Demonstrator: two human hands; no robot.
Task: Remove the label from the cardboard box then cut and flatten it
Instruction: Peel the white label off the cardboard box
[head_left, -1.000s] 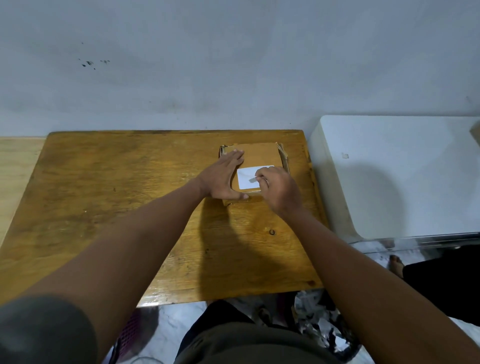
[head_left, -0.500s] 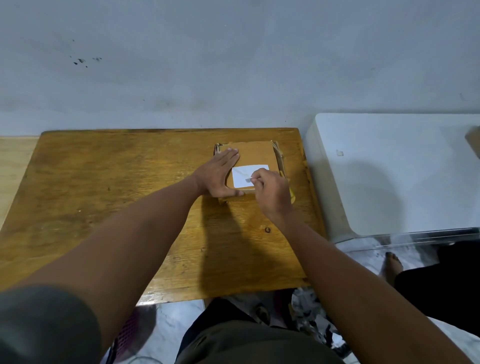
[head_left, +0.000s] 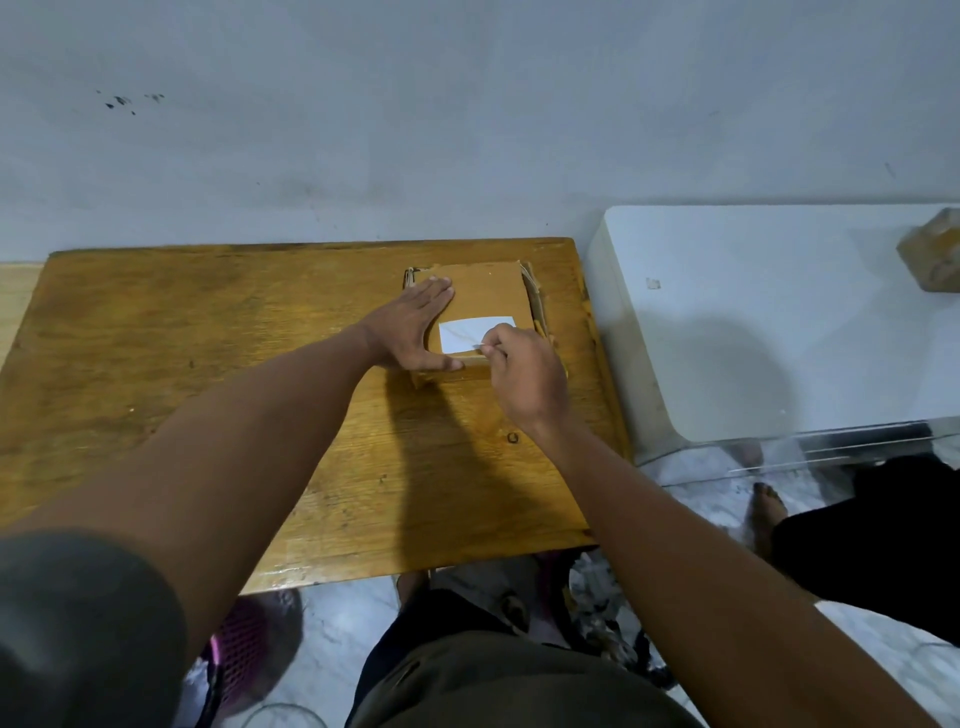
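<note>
The box (head_left: 480, 296), brown cardboard with frayed edges and a white label (head_left: 467, 335) on its near top, sits at the far right of the desk (head_left: 208, 364). The left hand (head_left: 415, 327) lies flat and open, pressing it down. The right hand (head_left: 524, 374) pinches the label's near right corner; peeling is the step in hand. Next, a steady pull leftward, I judge.

Dim, even indoor light is falling from above and behind the person. Arms are casting a soft dark shadow across the wooden table (head_left: 156, 338), a rounder one onto the white surface (head_left: 753, 312). The label (head_left: 467, 332) is showing as the brightest patch. Wide-angle bending is curving table edges; the near sleeve (head_left: 78, 634) is blurring out of focus.
</note>
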